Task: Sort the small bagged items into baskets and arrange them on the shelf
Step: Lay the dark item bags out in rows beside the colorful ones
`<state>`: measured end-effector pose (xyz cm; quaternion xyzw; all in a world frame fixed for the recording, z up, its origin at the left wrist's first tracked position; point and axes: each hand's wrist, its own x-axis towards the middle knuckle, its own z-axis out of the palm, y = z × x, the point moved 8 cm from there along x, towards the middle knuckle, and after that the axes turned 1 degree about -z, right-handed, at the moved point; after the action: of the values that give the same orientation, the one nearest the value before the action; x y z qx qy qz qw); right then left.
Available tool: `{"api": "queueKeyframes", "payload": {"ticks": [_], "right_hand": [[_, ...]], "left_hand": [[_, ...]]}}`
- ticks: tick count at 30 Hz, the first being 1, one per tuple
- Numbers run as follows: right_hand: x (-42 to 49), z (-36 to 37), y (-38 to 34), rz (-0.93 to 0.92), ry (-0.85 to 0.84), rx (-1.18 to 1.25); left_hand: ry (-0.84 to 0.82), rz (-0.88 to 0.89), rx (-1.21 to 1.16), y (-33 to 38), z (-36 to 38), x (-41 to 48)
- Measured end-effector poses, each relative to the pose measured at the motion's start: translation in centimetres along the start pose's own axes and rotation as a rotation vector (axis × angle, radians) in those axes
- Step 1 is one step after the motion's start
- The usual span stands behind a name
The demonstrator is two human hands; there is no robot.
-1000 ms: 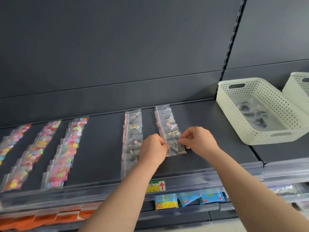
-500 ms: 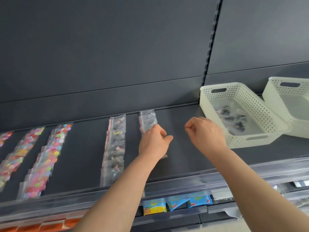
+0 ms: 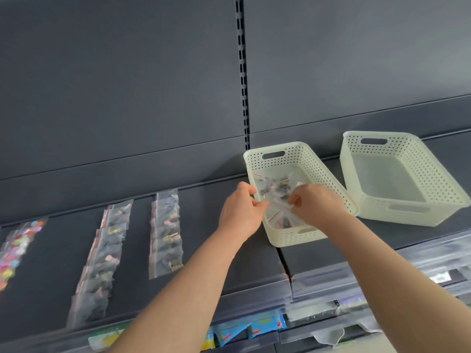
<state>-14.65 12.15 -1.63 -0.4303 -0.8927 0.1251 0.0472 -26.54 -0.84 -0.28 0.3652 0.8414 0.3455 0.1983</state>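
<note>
A cream perforated basket (image 3: 288,236) stands on the dark shelf (image 3: 209,250) and holds several small clear bags of dark bits (image 3: 276,186). Both my hands are over this basket. My left hand (image 3: 240,211) and my right hand (image 3: 317,206) each pinch an edge of one small clear bag with a red zip line (image 3: 279,208), held just above the basket floor. On the shelf to the left lie two rows of overlapping clear bags (image 3: 165,233) (image 3: 103,258) and a row of bags with colourful pieces (image 3: 15,248).
A second cream basket (image 3: 407,215) with nothing in it stands to the right, touching the first. A clear plastic lip (image 3: 254,294) runs along the shelf front. Blue packets (image 3: 265,327) sit on the shelf below. The dark back panel rises behind.
Both hands left the right-hand row of bags and moved right into the first basket, where they now pinch a bag. The view has swung right, showing the second basket fully.
</note>
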Motion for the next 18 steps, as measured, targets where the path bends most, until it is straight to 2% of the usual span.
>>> {"api": "queueKeyframes", "payload": {"ticks": [5,15,18], "right_hand": [[1.8,2.3,0.2,0.020,-0.192,-0.123],[2.0,3.4,-0.2,-0.049,-0.264,-0.172],[2.0,3.0,-0.3,-0.058,-0.219,-0.141]], "left_hand": [[0.015,-0.050,0.039,0.1,0.3,0.2],[0.033,-0.096,0.012,0.3,0.8,-0.3],[0.039,-0.093,-0.005,0.3,0.7,-0.4]]}}
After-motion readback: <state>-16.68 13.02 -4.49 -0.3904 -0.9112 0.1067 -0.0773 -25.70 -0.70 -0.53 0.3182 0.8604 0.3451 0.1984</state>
